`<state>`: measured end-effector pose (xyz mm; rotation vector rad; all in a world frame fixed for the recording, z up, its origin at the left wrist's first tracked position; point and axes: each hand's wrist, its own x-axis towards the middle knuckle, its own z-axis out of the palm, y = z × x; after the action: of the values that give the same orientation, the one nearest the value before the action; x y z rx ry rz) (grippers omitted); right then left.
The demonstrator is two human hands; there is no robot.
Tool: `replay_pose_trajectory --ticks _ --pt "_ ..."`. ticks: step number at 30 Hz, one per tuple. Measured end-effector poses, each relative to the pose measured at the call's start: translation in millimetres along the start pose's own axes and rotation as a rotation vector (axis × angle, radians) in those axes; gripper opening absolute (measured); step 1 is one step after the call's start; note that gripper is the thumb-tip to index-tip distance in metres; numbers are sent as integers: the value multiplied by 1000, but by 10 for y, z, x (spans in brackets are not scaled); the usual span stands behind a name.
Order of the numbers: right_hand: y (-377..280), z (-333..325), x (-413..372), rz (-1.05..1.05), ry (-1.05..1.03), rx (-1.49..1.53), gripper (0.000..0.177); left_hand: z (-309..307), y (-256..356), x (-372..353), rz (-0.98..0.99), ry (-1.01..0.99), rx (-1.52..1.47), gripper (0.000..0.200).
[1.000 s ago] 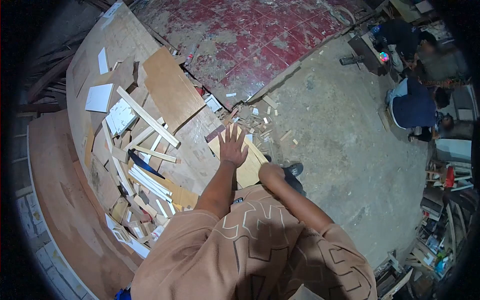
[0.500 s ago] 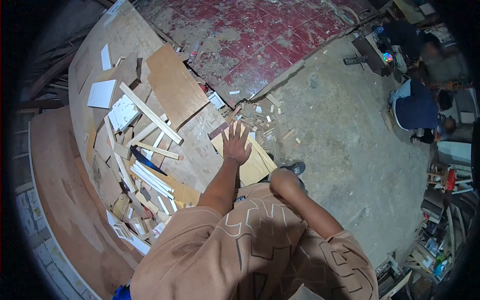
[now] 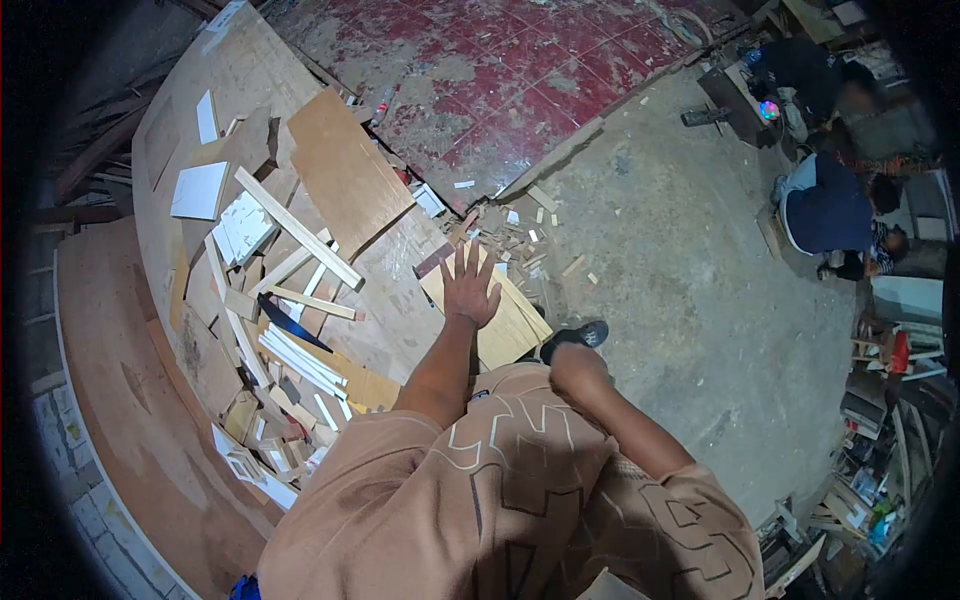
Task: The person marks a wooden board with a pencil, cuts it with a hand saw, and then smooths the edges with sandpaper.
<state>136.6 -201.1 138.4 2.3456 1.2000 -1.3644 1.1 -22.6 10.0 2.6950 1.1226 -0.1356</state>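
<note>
My left hand (image 3: 470, 292) lies flat on a pale wooden board (image 3: 505, 345), its fingers spread and pointing away from me. A dark reddish-brown strip (image 3: 433, 261) shows at the board's far end, just past the fingertips. To the right of the board's near end is my right hand (image 3: 578, 366), bent downward at the end of the forearm. Its fingers are hidden beneath it, so I cannot tell what they hold. Directly beyond that hand a dark shoe (image 3: 592, 333) rests on the floor.
Scrap wood strips (image 3: 300, 228), white panels (image 3: 200, 190) and a blue-handled tool (image 3: 293, 320) clutter the large plywood sheet (image 3: 390, 340) at left. Small offcuts (image 3: 525, 235) lie beyond the board. Two people (image 3: 828, 210) crouch at the far right, near piled scrap (image 3: 870, 500).
My right hand has shifted slightly right and toward me, uncovering more of the dark shoe. The left hand stays flat on the board.
</note>
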Motion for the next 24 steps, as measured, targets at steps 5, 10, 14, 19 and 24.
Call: replay_pose_trajectory --ticks 5,10,14,19,24 --pt "-202 351 778 -34 63 27 27 -6 14 -31 5 27 -20 66" --pt "-27 145 28 33 19 77 21 3 -13 -15 5 19 -39 66" --pt "-69 -163 -417 -131 140 -49 20 22 -12 -1 15 35 -30 66" --pt "-263 212 469 -85 153 -27 22 -2 -13 -14 17 31 -32 67" --pt "-255 368 678 -153 229 -19 24 10 -20 -17 3 14 -37 66"
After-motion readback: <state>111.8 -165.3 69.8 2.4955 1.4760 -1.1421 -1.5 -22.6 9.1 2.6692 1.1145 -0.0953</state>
